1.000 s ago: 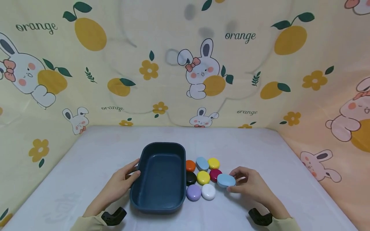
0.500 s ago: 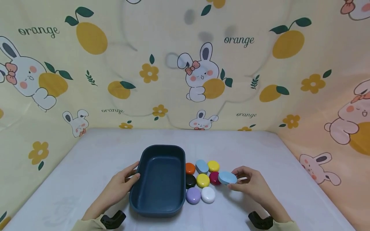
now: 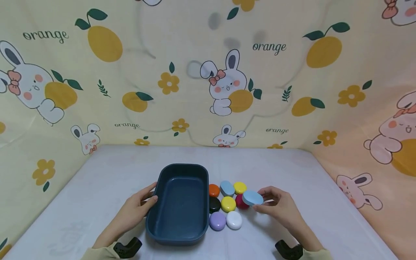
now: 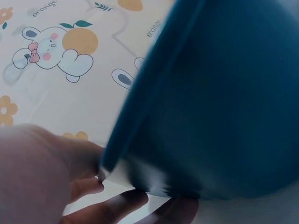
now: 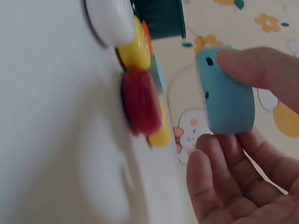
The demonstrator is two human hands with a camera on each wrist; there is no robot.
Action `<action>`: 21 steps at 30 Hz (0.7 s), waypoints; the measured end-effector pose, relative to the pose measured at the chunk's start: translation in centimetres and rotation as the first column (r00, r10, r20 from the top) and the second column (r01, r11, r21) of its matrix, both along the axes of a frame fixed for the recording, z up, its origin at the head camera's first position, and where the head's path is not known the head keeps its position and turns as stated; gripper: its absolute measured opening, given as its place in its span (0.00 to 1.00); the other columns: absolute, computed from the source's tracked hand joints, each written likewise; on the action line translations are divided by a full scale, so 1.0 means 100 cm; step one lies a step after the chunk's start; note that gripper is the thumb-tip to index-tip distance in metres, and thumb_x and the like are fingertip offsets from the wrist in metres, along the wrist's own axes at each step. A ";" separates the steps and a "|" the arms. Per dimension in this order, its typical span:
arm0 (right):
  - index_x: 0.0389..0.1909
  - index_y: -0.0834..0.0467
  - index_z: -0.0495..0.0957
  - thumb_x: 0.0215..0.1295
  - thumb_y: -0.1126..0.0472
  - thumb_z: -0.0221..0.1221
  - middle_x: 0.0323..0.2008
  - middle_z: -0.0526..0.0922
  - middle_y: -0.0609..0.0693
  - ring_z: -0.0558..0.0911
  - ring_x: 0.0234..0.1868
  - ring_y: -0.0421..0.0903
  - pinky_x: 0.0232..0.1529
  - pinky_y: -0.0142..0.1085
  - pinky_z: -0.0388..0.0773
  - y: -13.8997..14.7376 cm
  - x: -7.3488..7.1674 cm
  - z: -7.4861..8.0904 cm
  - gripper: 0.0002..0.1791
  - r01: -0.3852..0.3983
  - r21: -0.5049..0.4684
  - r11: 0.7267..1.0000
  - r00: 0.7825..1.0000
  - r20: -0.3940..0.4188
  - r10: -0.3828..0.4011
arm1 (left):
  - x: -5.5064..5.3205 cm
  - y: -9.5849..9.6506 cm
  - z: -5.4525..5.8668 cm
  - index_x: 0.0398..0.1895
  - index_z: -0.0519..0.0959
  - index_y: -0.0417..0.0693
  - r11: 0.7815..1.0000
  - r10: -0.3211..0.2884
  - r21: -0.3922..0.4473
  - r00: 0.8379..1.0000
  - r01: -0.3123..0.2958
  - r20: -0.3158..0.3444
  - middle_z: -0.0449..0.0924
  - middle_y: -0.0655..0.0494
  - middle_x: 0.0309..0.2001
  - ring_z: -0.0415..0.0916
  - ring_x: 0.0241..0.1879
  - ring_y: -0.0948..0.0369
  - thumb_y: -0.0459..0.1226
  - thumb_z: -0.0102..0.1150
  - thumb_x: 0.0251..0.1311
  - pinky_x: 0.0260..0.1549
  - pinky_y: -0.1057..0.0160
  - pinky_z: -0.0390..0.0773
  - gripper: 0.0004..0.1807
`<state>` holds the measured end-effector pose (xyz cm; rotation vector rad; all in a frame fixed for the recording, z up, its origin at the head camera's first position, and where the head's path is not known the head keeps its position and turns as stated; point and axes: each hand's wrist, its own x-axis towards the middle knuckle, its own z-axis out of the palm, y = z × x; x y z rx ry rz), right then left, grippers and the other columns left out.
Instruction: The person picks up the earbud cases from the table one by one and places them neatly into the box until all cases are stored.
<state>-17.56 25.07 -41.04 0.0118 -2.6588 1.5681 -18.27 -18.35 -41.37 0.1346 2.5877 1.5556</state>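
My left hand (image 3: 138, 206) grips the left side of a dark blue rectangular tub (image 3: 183, 240), the thumb at its rim and the other fingers against its outer wall. My right hand (image 3: 281, 206) pinches a light blue oval piece (image 3: 252, 198) between thumb and fingertips. The right wrist view shows this light blue piece (image 5: 229, 93) raised off the table, two small dark holes in its side. Just behind and below it in the head view lies a dark red round piece (image 3: 241, 202), partly hidden.
Against the tub's right side sit more glossy pieces: orange (image 3: 213, 190), black (image 3: 214, 204), purple (image 3: 217, 221), white (image 3: 234, 220), two yellow (image 3: 228, 204) and another light blue one (image 3: 227, 188). Beyond the white table (image 3: 260, 162) hangs a rabbit-and-orange printed cloth (image 3: 182, 54).
My right hand has lifted the light blue oval piece slightly and shifted it a little left over the dark red one. My left hand stays at the tub. The head view has tilted up slightly.
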 end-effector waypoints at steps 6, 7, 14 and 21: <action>0.44 0.60 0.81 0.46 0.56 0.78 0.39 0.83 0.53 0.81 0.38 0.50 0.42 0.33 0.81 -0.012 -0.002 0.003 0.25 -0.006 -0.036 0.999 0.999 -0.032 0.004 | -0.001 0.000 0.000 0.75 0.61 0.47 1.000 0.005 -0.001 1.000 -0.005 0.007 0.69 0.34 0.63 0.74 0.57 0.42 0.40 0.54 0.72 0.40 0.53 0.83 0.30; 0.44 0.60 0.81 0.45 0.57 0.78 0.39 0.83 0.52 0.81 0.38 0.50 0.42 0.34 0.81 -0.014 -0.003 0.004 0.25 -0.010 -0.035 0.999 0.999 -0.034 0.009 | -0.001 0.000 0.000 0.75 0.61 0.48 1.000 0.007 0.001 1.000 -0.007 0.009 0.69 0.35 0.63 0.74 0.57 0.42 0.40 0.54 0.72 0.40 0.53 0.83 0.30; 0.43 0.59 0.81 0.44 0.57 0.79 0.38 0.83 0.52 0.81 0.37 0.50 0.42 0.33 0.81 -0.031 -0.009 0.015 0.25 -0.048 -0.039 0.998 0.997 -0.063 0.046 | -0.002 0.000 -0.001 0.75 0.61 0.48 1.000 0.012 0.013 1.000 -0.012 0.020 0.69 0.35 0.63 0.74 0.57 0.42 0.41 0.54 0.72 0.40 0.53 0.83 0.30; 0.42 0.59 0.81 0.45 0.58 0.79 0.37 0.82 0.52 0.80 0.37 0.50 0.43 0.35 0.81 -0.054 -0.011 0.031 0.24 -0.122 -0.064 0.990 0.986 -0.119 0.114 | -0.002 0.001 0.000 0.75 0.61 0.48 1.000 0.017 0.009 1.000 -0.017 0.017 0.70 0.35 0.63 0.75 0.56 0.43 0.40 0.54 0.72 0.40 0.53 0.84 0.30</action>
